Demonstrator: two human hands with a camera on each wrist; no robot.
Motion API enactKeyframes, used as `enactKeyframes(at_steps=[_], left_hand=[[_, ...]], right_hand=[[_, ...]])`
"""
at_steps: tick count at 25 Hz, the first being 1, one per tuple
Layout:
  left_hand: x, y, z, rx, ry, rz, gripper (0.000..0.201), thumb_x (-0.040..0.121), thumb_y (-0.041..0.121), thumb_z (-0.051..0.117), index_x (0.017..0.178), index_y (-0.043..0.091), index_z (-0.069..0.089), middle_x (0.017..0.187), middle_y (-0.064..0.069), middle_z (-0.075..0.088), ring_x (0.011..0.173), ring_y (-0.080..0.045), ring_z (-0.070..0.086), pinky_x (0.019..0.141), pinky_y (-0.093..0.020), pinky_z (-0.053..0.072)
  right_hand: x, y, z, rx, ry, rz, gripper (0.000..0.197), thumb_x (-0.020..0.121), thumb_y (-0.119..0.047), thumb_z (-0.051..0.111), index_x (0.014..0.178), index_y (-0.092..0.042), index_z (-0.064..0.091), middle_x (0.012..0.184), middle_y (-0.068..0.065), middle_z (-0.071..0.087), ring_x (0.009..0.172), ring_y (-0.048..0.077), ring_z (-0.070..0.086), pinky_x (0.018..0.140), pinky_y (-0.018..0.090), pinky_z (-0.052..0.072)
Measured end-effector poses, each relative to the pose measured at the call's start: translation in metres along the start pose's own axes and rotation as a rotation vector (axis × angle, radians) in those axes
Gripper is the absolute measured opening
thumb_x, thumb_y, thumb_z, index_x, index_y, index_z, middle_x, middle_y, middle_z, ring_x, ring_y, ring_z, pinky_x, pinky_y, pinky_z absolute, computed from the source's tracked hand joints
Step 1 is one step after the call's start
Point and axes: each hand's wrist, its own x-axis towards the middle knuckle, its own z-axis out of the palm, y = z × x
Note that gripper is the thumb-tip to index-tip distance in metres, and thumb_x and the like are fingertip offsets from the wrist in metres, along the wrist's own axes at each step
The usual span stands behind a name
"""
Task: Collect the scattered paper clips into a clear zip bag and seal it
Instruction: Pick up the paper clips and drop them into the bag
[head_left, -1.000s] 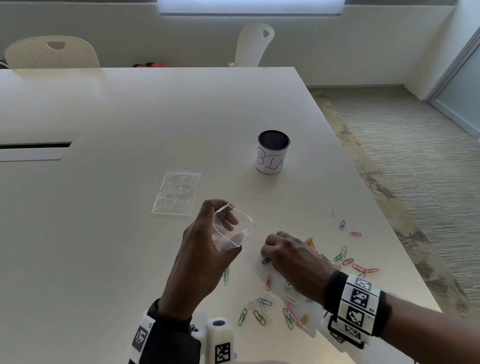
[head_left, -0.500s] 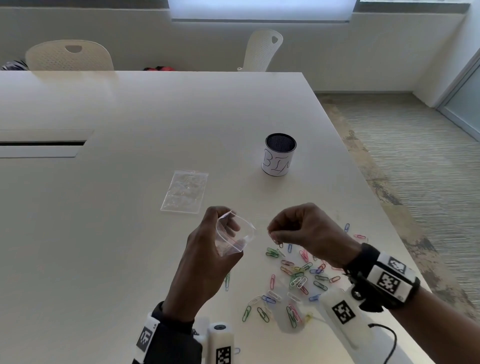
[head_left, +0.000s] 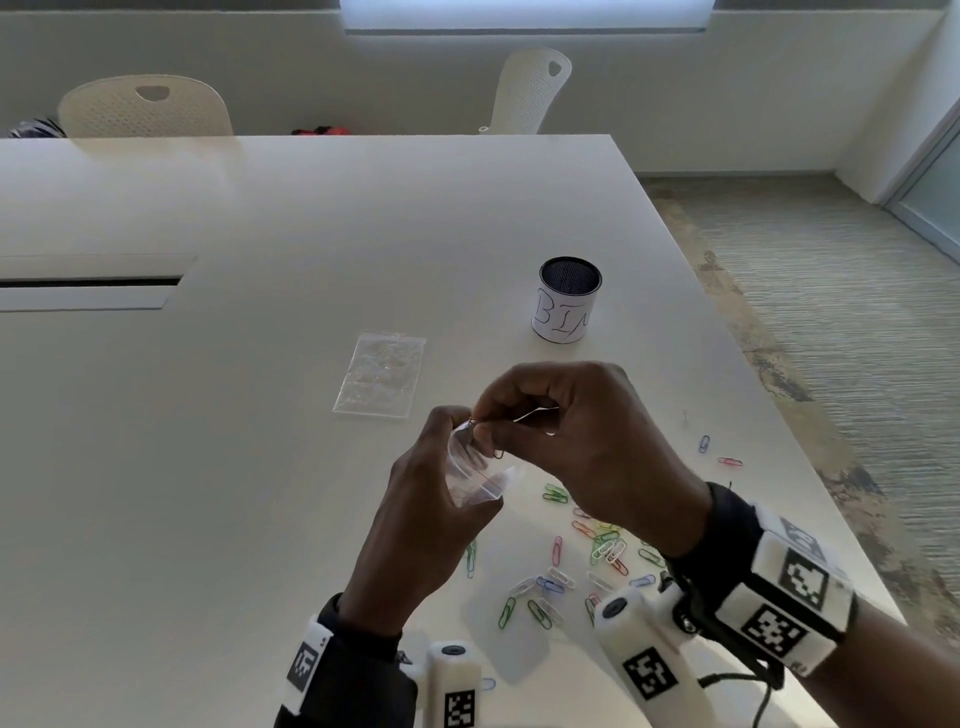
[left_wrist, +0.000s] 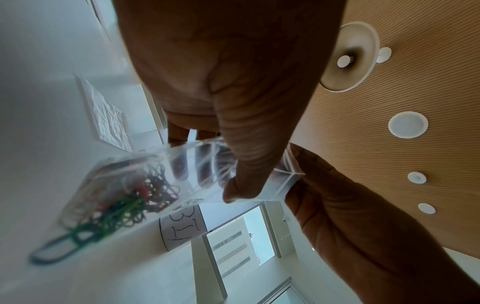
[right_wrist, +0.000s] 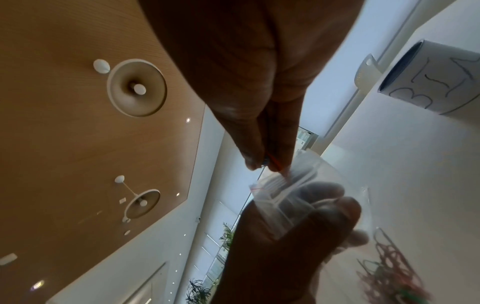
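Clear plastic of the zip bag (head_left: 475, 470) sits in my left hand (head_left: 426, 525), thumb and fingers curled round it, mouth held open and up. Change noted: half a second ago my right hand (head_left: 587, 441) was near the bag mouth but apart from it, and a second ago it was down on the pile; now its fingertips (right_wrist: 262, 162) are right at the bag's open lip, pinching a few paper clips (head_left: 488, 441), one red, exact number not readable. Meaning, as I judge it: one more batch is about to go in, so the collecting step is mid-way and sealing is not yet due. Left wrist view shows a tangle of clips (left_wrist: 130, 199) already in the bag's bottom, below my thumb; too overlapped to count. Loose clips (head_left: 587, 566) left on the table (head_left: 260, 467) below and right of my hands: roughly two dozen showing, some hidden under my right wrist; two more lie further right. Other counts: one spare flat bag (head_left: 382, 374) beyond my left fingers, one labelled cup (head_left: 566, 301) beyond my right knuckles, two chairs.
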Motion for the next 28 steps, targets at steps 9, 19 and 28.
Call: enactKeyframes(at_steps=[9, 19, 28], left_hand=[[-0.007, -0.006, -0.011, -0.04, 0.015, 0.013, 0.05, 0.082, 0.009, 0.084, 0.116, 0.029, 0.055, 0.1, 0.012, 0.071, 0.095, -0.007, 0.069, 0.076, -0.009, 0.053], [-0.017, -0.011, -0.04, -0.055, 0.126, -0.027, 0.049, 0.083, 0.006, 0.084, 0.118, 0.027, 0.056, 0.099, 0.009, 0.071, 0.093, -0.012, 0.071, 0.078, -0.016, 0.056], [-0.021, -0.014, -0.036, -0.07, 0.125, -0.053, 0.049, 0.083, 0.005, 0.084, 0.119, 0.025, 0.057, 0.098, 0.006, 0.071, 0.09, -0.013, 0.071, 0.076, -0.014, 0.054]], right_hand=[[-0.009, 0.006, -0.008, -0.039, 0.143, -0.074, 0.006, 0.09, -0.003, 0.08, 0.092, -0.008, 0.08, 0.084, -0.003, 0.081, 0.08, 0.008, 0.078, 0.079, 0.016, 0.06], [-0.088, 0.08, 0.053, -0.358, -0.691, -0.194, 0.022, 0.102, -0.037, 0.065, 0.12, -0.026, 0.073, 0.128, -0.009, 0.068, 0.116, 0.003, 0.058, 0.102, 0.024, 0.051], [-0.084, 0.105, 0.057, -0.463, -0.807, -0.394, 0.017, 0.103, -0.021, 0.061, 0.107, -0.016, 0.077, 0.117, -0.003, 0.072, 0.112, 0.012, 0.06, 0.103, 0.029, 0.048]])
